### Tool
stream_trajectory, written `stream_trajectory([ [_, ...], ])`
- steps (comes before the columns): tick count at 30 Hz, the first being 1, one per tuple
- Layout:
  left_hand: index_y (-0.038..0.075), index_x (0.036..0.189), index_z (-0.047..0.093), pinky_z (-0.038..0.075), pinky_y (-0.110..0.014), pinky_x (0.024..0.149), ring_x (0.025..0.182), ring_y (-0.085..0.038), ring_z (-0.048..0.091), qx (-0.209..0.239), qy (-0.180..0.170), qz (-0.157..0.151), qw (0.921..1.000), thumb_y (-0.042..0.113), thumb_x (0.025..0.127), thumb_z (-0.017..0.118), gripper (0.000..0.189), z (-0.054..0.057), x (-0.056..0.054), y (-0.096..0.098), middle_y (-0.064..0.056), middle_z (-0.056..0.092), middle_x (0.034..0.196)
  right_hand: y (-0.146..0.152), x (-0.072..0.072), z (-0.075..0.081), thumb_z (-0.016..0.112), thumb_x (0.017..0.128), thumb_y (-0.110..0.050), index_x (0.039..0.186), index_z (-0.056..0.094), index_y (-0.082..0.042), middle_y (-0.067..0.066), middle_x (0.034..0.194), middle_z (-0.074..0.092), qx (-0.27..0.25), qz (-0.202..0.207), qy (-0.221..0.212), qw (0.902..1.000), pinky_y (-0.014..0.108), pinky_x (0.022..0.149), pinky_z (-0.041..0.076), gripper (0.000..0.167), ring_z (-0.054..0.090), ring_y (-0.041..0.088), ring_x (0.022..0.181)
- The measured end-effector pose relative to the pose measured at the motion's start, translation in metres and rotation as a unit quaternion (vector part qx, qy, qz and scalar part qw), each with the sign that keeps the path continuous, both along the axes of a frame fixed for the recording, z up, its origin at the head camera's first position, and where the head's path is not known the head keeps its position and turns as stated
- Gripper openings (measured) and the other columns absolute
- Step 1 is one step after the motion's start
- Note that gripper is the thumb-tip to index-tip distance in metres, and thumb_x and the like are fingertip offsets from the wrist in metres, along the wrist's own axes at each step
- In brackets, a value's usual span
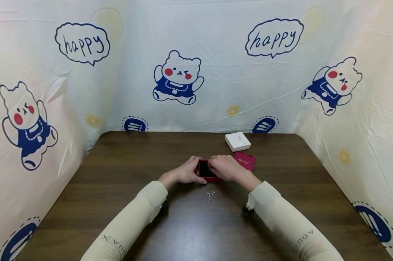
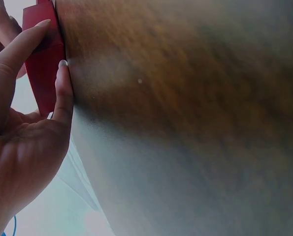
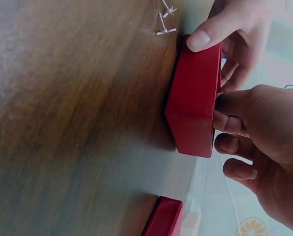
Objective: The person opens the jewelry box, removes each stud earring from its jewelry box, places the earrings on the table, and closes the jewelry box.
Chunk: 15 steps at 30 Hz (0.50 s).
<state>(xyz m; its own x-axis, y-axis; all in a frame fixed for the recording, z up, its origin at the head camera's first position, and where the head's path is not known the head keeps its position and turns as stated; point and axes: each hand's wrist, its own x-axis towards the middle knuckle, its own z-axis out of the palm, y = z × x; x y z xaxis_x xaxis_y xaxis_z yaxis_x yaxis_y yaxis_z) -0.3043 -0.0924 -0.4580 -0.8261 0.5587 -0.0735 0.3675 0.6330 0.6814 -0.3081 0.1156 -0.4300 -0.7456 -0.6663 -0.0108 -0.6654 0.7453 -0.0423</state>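
Observation:
A small red jewelry box [image 1: 211, 179] with a black inside [image 1: 204, 169] sits uncovered on the table. My left hand [image 1: 187, 171] grips it from the left, thumb against the near wall and fingers round the far side. In the right wrist view the left thumb presses on the red side of the box [image 3: 193, 93]. At the box's right end, my right hand [image 1: 227, 168] has thumb and forefinger bent over the rim, their tips dipping inside. What those tips hold is hidden, so I cannot tell. Three small silvery T-shaped pins [image 1: 209, 195] lie just in front of the box.
To the right, close to the right hand, lies a red lid [image 1: 245, 161] with gold lettering. Behind it stands a white box [image 1: 237, 141] with faint print. The brown wooden table [image 1: 134, 152] meets a printed cloth curtain [image 1: 216, 83] at the back and sides.

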Motion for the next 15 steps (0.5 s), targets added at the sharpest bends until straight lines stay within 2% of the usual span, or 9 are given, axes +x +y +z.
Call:
stream_trajectory([
  [11,-0.001,0.146,0.04,0.042,-0.04,0.1,0.111,-0.025,0.048,-0.002,-0.004,0.0,1.0,0.027,0.083,0.087,0.084,-0.0007,-0.0005,0.0,-0.021,0.043,0.134,0.0003,0.006,0.0006,0.072,0.097,-0.019,0.092,0.071,-0.018,-0.003,0.088,0.065,-0.017,0.005,-0.049,0.9986,0.036,0.073,0.054,0.005,0.057,0.016,0.077],
  [15,0.0,0.144,0.042,0.043,-0.04,0.097,0.109,-0.024,0.047,0.003,-0.002,0.0,1.0,0.028,0.082,0.088,0.081,-0.0007,-0.0002,-0.0003,-0.019,0.044,0.13,0.0007,0.0078,0.0015,0.074,0.095,-0.02,0.09,0.071,-0.019,-0.004,0.086,0.065,-0.02,0.004,-0.064,0.9977,0.034,0.075,0.055,0.005,0.057,0.015,0.078],
])
